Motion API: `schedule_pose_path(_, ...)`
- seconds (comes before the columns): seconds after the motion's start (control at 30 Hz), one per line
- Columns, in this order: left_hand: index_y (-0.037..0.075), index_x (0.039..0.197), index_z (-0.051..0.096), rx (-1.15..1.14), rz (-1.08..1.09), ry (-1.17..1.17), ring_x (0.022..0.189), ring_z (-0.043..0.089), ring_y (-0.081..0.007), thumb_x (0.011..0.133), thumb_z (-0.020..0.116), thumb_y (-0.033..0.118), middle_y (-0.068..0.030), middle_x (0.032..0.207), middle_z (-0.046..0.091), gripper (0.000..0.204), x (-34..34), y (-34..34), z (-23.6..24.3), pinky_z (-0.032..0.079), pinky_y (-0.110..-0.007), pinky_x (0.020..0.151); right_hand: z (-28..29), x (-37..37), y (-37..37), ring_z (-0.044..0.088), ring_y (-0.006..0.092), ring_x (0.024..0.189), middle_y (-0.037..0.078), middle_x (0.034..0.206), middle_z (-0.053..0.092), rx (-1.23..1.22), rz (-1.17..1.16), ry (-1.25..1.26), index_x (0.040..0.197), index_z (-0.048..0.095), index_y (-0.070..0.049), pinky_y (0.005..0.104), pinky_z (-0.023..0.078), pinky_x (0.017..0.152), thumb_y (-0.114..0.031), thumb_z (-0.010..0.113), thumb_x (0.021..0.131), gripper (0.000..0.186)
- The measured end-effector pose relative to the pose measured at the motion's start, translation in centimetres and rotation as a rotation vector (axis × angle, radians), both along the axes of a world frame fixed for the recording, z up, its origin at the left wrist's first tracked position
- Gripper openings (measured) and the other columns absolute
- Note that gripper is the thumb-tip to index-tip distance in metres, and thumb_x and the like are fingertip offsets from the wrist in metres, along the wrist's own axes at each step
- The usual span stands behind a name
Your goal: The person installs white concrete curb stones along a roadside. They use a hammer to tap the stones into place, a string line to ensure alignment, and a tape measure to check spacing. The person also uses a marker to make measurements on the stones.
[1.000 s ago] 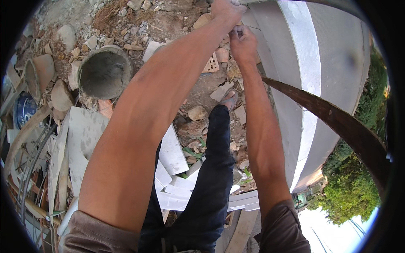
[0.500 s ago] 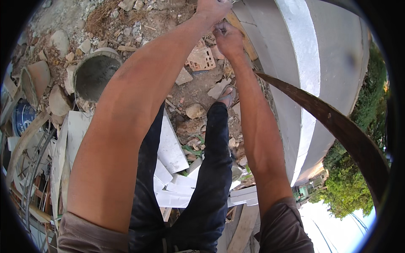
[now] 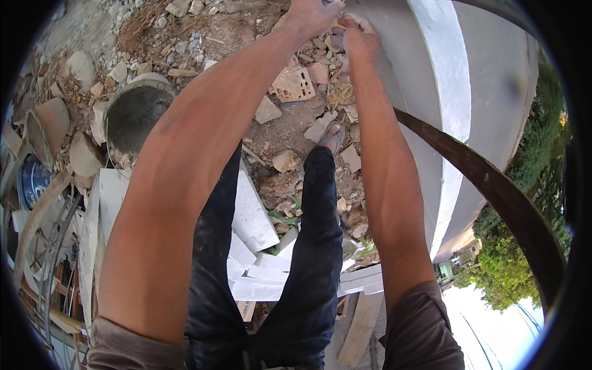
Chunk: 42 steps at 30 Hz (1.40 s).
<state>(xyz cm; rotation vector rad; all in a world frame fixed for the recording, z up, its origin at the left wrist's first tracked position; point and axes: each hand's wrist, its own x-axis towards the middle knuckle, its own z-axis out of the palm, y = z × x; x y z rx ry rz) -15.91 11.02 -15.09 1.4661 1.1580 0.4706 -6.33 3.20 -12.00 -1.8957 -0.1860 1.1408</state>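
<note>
Both arms stretch up to the top edge of the head view, beside a smooth grey wall [image 3: 401, 68]. My left hand [image 3: 316, 17] is closed with curled fingers, partly cut off by the picture's edge. Close to its right, my right hand [image 3: 361, 38] is also closed, its fingertips bent near the wall's foot. A small yellowish piece of wood [image 3: 338, 31] shows between the two hands; whether either one grips it, I cannot tell. Below them a broken hollow brick [image 3: 296, 85] lies on the rubble ground.
A bright white band [image 3: 453, 80] runs along the wall, and a dark wooden beam [image 3: 487, 163] crosses in front at right. A round cement-crusted container [image 3: 137, 114], a blue bucket [image 3: 34, 180] and scrap lie left. White slabs [image 3: 254, 213] and stones surround my sandalled foot [image 3: 333, 137].
My right hand has moved right and slightly down, away from my left. The long wooden strip at the wall's foot no longer shows at length. My left hand has shifted slightly right.
</note>
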Motion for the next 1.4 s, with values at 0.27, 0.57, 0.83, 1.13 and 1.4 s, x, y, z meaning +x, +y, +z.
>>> schedule_pose_path(0.27,0.002,0.084,0.071,-0.157,0.062,-0.058,0.075,0.071,-0.029,0.088,0.063,0.022,-0.0174,0.079,0.071,0.022,-0.4,-0.8,2.9,0.054,-0.042,0.069,1.5,2.0,3.0,0.065,0.0194,0.08,0.005,0.097,0.068,-0.177,-0.02,0.267,0.116,0.063,-0.011,0.0406,0.054,0.066,-0.028,0.057,0.099,0.025)
schedule_pose_path(0.57,0.004,0.083,0.073,0.111,-0.031,0.121,0.078,0.069,-0.0367,0.087,0.065,0.025,-0.0197,0.081,0.07,0.023,0.0,-0.3,3.6,0.054,-0.044,0.07,-6.6,4.8,2.4,0.062,0.0165,0.08,0.003,0.087,0.063,0.041,-0.155,0.375,0.102,0.064,-0.008,0.0326,0.055,0.073,-0.02,0.057,0.097,0.014)
schedule_pose_path(0.83,0.003,0.085,0.074,0.339,0.039,0.307,0.078,0.069,-0.0392,0.084,0.066,0.024,-0.023,0.08,0.069,0.022,-1.5,1.2,2.2,0.053,-0.045,0.071,-6.1,4.5,3.2,0.058,0.0135,0.072,0.0,0.079,0.059,0.069,-0.219,0.468,0.095,0.061,-0.011,0.0289,0.052,0.064,-0.023,0.055,0.099,0.013)
schedule_pose_path(1.13,0.002,0.087,0.074,0.123,0.042,0.166,0.076,0.072,-0.031,0.086,0.065,0.021,-0.0184,0.078,0.072,0.021,-1.5,2.1,3.1,0.055,-0.041,0.071,-6.1,2.9,3.4,0.055,0.0101,0.063,-0.003,0.071,0.055,0.095,-0.317,0.566,0.087,0.058,-0.015,0.0247,0.048,0.054,-0.026,0.054,0.101,0.018)
schedule_pose_path(1.4,0.006,0.089,0.075,0.046,0.042,0.116,0.072,0.071,-0.0252,0.087,0.063,0.019,-0.0152,0.078,0.072,0.018,-2.1,1.7,3.3,0.054,-0.039,0.07,-6.8,1.3,3.2,0.055,0.009,0.06,-0.004,0.07,0.054,0.195,-0.374,0.51,0.089,0.058,-0.015,0.0203,0.048,0.053,-0.028,0.052,0.103,0.02)
